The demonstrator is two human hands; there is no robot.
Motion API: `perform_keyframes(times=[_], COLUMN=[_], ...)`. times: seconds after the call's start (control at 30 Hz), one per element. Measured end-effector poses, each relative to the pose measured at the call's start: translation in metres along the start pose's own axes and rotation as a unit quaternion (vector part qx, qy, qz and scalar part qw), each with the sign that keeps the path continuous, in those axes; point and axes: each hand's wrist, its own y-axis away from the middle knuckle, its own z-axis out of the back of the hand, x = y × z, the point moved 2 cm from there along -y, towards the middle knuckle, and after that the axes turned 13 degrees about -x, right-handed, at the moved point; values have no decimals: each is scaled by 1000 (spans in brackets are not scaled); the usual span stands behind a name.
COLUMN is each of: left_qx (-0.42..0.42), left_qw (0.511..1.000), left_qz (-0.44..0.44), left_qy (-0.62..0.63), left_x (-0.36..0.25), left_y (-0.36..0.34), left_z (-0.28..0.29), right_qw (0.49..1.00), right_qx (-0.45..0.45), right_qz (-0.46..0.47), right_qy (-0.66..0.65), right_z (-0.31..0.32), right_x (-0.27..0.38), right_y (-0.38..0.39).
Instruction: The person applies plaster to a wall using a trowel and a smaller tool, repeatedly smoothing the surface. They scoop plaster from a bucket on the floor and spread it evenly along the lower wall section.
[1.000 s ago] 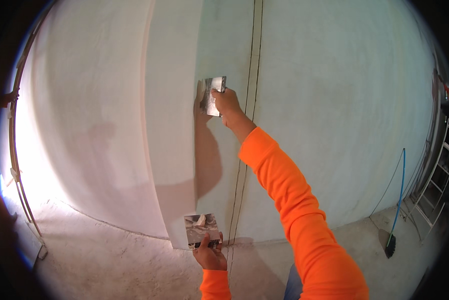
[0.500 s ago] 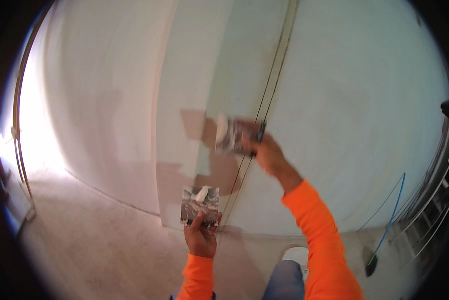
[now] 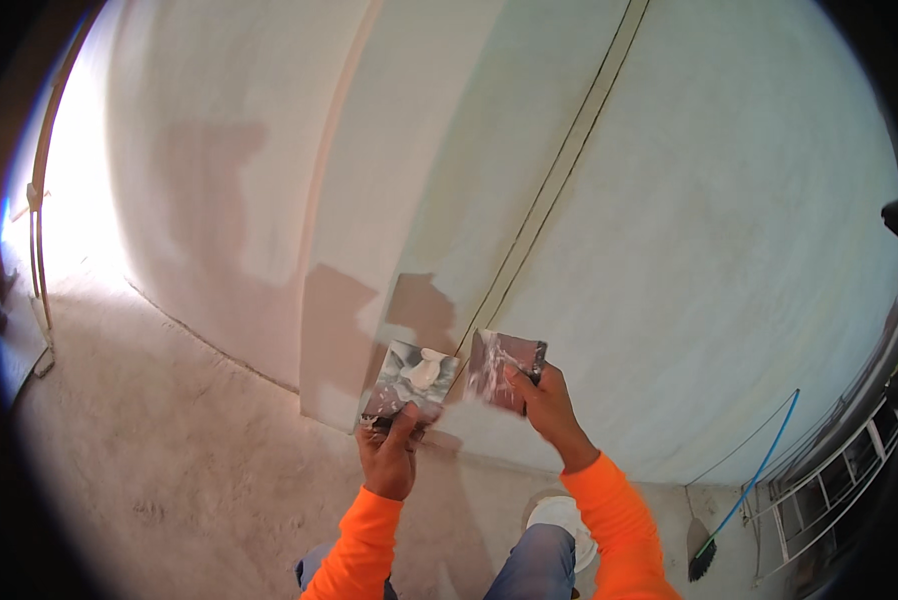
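My left hand (image 3: 391,455) grips a flat putty knife (image 3: 394,392) by its lower edge, the thumb lying over its face. A lump of white putty (image 3: 426,370) rests on the upper part of that blade. In my right hand (image 3: 549,405) is a second wide putty knife (image 3: 499,372), its blade smeared with thin white streaks and its dark edge toward my palm. The two blades are close side by side, with a narrow gap between them. Behind them is a pale wall (image 3: 709,260) with a strip (image 3: 569,150) bordered by two dark lines.
A white bucket (image 3: 569,520) stands on the floor beside my knee. To the right, a broom (image 3: 704,558) with a blue handle leans on the wall near a metal ladder (image 3: 829,500). A wall corner (image 3: 319,230) juts out at left, above the dusty concrete floor (image 3: 179,440).
My right hand has come down from the wall with its putty knife, beside the left one. My left hand has risen slightly and tilted its blade. The view has shifted.
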Motion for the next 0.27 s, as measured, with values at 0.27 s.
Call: perform_keyframes(times=[0.27], left_qx=[106], left_qw=[872], left_qz=[-352], left_qy=[-323], left_x=[8], left_y=[-18], left_z=[9], right_qw=[934], right_qx=[11], right_qz=[-262], right_qy=[-242], right_z=[-32], right_x=[46], right_y=[41])
